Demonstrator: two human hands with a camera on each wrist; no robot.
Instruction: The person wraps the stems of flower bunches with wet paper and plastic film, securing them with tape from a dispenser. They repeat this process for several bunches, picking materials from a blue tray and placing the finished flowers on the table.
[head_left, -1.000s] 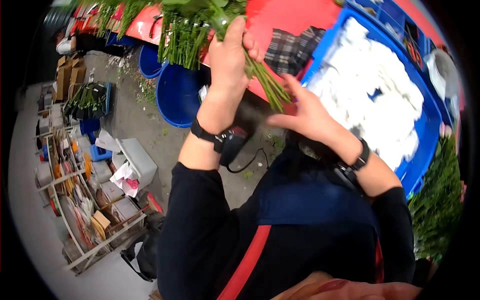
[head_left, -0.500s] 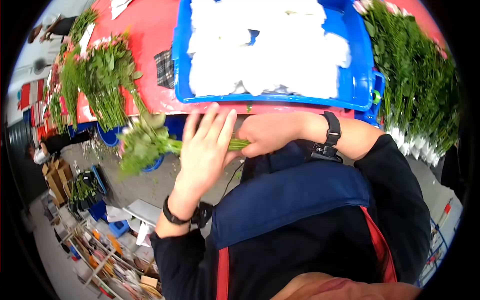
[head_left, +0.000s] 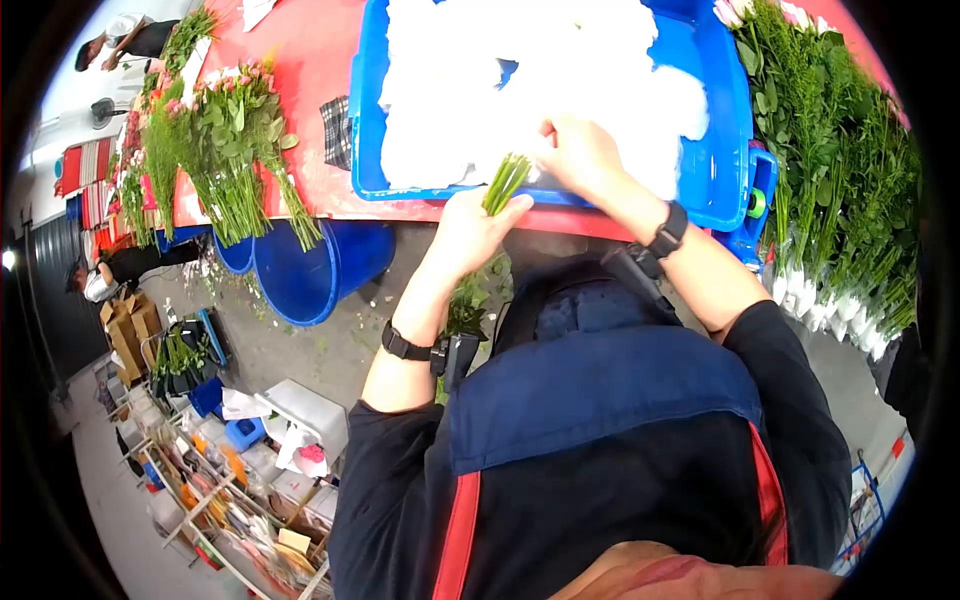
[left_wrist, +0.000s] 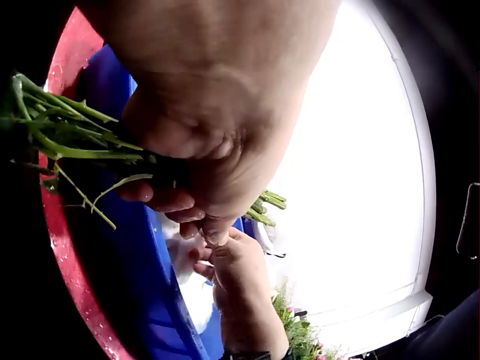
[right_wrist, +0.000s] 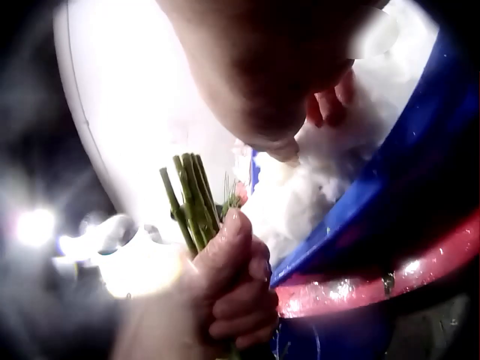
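Observation:
My left hand (head_left: 468, 232) grips a bunch of cut flower stems (head_left: 507, 183), their trimmed ends pointing up past the thumb. Below that fist hang the bunch's leaves (head_left: 470, 305); trimmed side shoots (left_wrist: 82, 142) stick out in the left wrist view. Over the near part of a blue tub (head_left: 357, 120), my right hand (head_left: 582, 155) reaches down into white fluffy wadding (right_wrist: 289, 206). Its bent fingers (right_wrist: 330, 105) are right at the wadding, but I cannot tell whether they pinch any.
The tub stands on a red table (head_left: 300, 55). Bundled pink flowers (head_left: 225, 140) lie at its left, and wrapped leafy bunches (head_left: 830, 170) at the right. Blue buckets (head_left: 320, 270) stand on the floor below. A loaded rack (head_left: 220, 480) is at lower left; people work farther back.
The bunch has turned from lying sideways to stem ends up, gripped by my left hand. My right hand has let go of the stems and moved forward to the white wadding.

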